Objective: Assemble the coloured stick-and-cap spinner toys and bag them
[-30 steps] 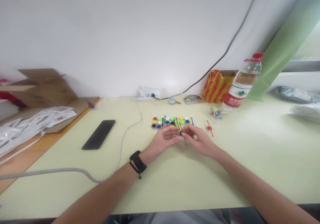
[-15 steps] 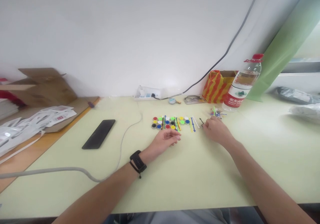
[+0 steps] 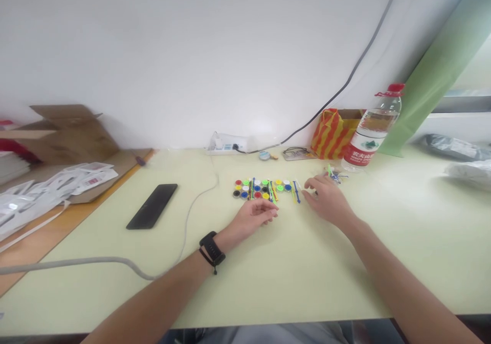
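My left hand (image 3: 258,212) rests on the table with its fingers loosely curled, the thumb apart and nothing in it. Just beyond it lie rows of small coloured discs (image 3: 257,188) in red, green, white, blue, yellow and black, with thin arrow-ended plastic sticks among them. To their right are a blue stick (image 3: 296,192) and a white stick (image 3: 298,183). My right hand (image 3: 326,196) is bent low over the table beside the white stick, its fingers around a black stick (image 3: 316,193) that is mostly hidden. Behind this hand is a small pile of coloured sticks (image 3: 334,173).
A water bottle (image 3: 366,137) and a striped bag (image 3: 332,134) stand at the back right. Glasses (image 3: 296,152), a round tin (image 3: 264,155) and a power strip (image 3: 227,144) lie along the wall. A black phone (image 3: 152,206) and a grey cable (image 3: 186,216) are at left.
My right hand has shifted slightly left, towards the white stick. The black stick, plainly visible before, is now mostly covered by the fingers. My left hand has not moved.
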Motion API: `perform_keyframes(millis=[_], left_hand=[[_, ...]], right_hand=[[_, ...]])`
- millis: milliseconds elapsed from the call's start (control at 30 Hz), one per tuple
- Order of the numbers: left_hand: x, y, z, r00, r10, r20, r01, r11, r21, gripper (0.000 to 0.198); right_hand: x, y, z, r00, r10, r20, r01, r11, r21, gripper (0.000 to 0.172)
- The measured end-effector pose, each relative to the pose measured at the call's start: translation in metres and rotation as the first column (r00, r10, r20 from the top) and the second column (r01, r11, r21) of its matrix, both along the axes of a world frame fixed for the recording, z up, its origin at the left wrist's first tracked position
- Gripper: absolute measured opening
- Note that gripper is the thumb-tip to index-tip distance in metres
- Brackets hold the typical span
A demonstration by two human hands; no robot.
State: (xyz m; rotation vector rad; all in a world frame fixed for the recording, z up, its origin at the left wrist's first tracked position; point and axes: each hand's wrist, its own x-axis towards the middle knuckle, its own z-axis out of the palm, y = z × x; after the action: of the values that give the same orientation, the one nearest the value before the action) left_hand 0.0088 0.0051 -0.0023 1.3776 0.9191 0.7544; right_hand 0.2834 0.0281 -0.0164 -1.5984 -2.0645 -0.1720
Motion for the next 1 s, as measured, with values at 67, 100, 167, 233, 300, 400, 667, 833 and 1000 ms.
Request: perform_keyframes(millis=[67, 100, 167, 233, 300, 400, 667, 833, 1000], left_hand=[[0.000, 0.000, -0.001, 1.000, -0.003, 0.002, 0.003, 1.000, 0.007, 0.028], [0.000, 0.001, -0.001, 1.000, -0.005, 0.003, 0.005, 1.000, 0.011, 0.028], [0.000, 0.001, -0.002, 1.000, -0.009, 0.003, 0.009, 1.000, 0.017, 0.028], [0.000, 0.001, -0.002, 1.000, -0.011, 0.002, 0.011, 1.000, 0.017, 0.028], [0.000, 0.001, -0.002, 1.000, -0.008, 0.002, 0.008, 1.000, 0.015, 0.028], [0.000, 0.001, -0.002, 1.000, -0.003, 0.003, 0.003, 1.000, 0.012, 0.028], [0.001, 0.000, 0.001, 1.000, -0.002, 0.007, 0.002, 1.000, 0.009, 0.031], [0.001, -0.001, 0.002, 1.000, -0.004, 0.011, 0.004, 1.000, 0.006, 0.031], [0.000, 0.000, 0.000, 1.000, -0.010, 0.007, 0.010, 1.000, 0.007, 0.030]], right_hand=[[-0.011, -0.003, -0.002, 0.995, 0.093, 0.023, -0.092, 0.995, -0.038, 0.013], [-0.016, -0.005, -0.003, 0.992, 0.118, 0.040, -0.115, 0.992, -0.058, 0.015], [-0.022, -0.007, -0.006, 0.990, 0.122, 0.076, -0.116, 0.990, -0.082, 0.021], [-0.024, -0.007, -0.008, 0.990, 0.082, 0.111, -0.073, 0.994, -0.084, 0.024], [-0.023, -0.005, -0.010, 0.990, 0.041, 0.138, -0.028, 0.996, -0.089, 0.026], [-0.020, -0.002, -0.011, 0.989, 0.030, 0.145, -0.012, 0.993, -0.121, 0.026], [-0.021, -0.002, -0.008, 0.995, 0.042, 0.089, -0.032, 0.993, -0.117, 0.016], [-0.024, -0.008, 0.003, 0.998, -0.014, -0.061, 0.013, 1.000, -0.027, 0.008], [-0.024, -0.010, 0.007, 0.965, -0.027, -0.260, 0.016, 0.999, -0.044, 0.002]])
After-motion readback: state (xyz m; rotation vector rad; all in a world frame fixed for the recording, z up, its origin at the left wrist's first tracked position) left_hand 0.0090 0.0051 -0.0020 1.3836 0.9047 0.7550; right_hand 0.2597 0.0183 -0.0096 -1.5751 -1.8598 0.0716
